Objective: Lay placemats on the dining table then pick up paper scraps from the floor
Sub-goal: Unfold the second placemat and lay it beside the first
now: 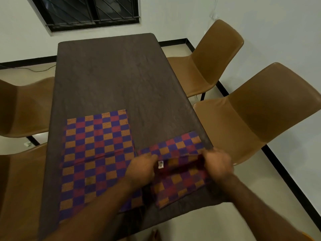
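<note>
One checkered placemat (97, 153) in purple, red and orange lies flat on the near left of the dark dining table (112, 75). A second checkered placemat (180, 180) sits partly folded at the near right corner, a small white tag showing at its fold. My left hand (144, 167) grips the left end of that fold. At the fold's right end, by the table's right edge, my right hand (217, 162) grips the cloth. Both hands are a little blurred. No paper scraps show on the floor.
Two tan chairs (257, 115) stand along the table's right side, the farther chair (212, 54) near the wall. Another two tan chairs (22, 106) stand on the left. A barred window (90, 11) is in the far wall. Pale floor (217, 223) shows at near right.
</note>
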A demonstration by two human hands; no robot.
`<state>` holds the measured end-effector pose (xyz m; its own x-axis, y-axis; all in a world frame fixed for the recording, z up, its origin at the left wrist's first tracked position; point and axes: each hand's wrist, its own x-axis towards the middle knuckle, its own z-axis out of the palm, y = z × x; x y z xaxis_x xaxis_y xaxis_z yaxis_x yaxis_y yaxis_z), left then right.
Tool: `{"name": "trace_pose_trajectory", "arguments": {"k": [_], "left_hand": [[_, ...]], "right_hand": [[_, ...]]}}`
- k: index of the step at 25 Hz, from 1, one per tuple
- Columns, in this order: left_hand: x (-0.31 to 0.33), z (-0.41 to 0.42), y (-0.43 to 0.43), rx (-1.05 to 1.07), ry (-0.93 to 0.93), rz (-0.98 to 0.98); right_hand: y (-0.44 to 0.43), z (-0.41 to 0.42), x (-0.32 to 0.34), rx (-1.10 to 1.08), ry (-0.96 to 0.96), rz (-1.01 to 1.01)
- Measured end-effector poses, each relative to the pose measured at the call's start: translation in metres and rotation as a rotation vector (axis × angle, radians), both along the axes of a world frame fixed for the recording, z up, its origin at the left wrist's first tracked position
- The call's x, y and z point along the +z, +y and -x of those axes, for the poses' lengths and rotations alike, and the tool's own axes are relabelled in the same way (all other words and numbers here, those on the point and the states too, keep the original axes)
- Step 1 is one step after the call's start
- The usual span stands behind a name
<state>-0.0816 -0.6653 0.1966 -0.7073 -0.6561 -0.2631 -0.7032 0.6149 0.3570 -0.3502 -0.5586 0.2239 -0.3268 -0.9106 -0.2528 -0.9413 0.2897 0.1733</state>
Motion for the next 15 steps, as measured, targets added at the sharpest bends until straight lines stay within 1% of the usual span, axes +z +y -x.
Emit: {"name": "trace_pose_trajectory", "arguments": {"k": [2,3,6,8,10,12,15], "left_hand": [[0.007,0.003,-0.037,0.085,-0.026,0.008],[0.012,0.006,-0.058,0.126,-0.037,0.036],[0.043,0.020,-0.132,0.278,-0.015,0.147],[0.081,0.027,-0.180,0.386,0.031,0.242],[0.125,0.032,-0.218,0.472,0.097,0.353],[0.169,0.034,-0.247,0.510,0.190,0.442],[0.229,0.037,-0.281,0.562,0.368,0.601]], "right_hand": [[-0.041,0.002,0.019,-0.072,0.045,-0.028],[-0.066,0.001,0.028,-0.088,0.039,-0.031],[-0.142,0.002,0.059,-0.111,-0.041,0.061],[-0.187,0.004,0.089,-0.111,-0.055,0.192],[-0.227,0.009,0.127,-0.051,-0.014,0.349],[-0.261,0.014,0.171,0.019,0.013,0.535],[-0.294,0.022,0.231,0.066,0.001,0.784]]}}
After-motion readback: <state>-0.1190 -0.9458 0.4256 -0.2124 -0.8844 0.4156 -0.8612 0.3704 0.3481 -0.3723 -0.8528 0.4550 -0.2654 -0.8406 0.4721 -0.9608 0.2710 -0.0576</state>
